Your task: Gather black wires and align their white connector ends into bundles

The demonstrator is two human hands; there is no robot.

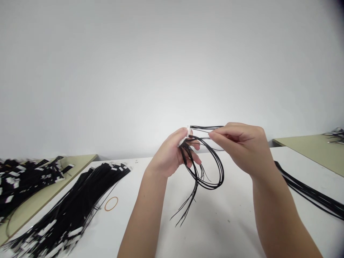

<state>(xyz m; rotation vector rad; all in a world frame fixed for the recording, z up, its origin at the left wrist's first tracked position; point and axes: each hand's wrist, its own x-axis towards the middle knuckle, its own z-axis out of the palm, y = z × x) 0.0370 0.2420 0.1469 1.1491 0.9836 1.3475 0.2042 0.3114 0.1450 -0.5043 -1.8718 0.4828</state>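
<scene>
In the head view my left hand [173, 150] grips a white connector [188, 131] between thumb and fingers, above the table. Thin black wires [219, 165] run out of it; some curl into a loop below the hands, and loose ends hang under my left hand. My right hand [240, 143] is closed, thumb against the curled fingers, pinching black wires that stretch across from the connector. A second white piece shows under my left thumb, partly covered. The wire ends inside my right hand are hidden.
A large bundle of black wires with white connectors [88, 193] lies on the white table [215, 229], with an orange rubber band [111, 204] beside it. Another wire heap [32, 179] sits far left. Long black cables [309, 190] lie at right. A wall [172, 71] stands behind.
</scene>
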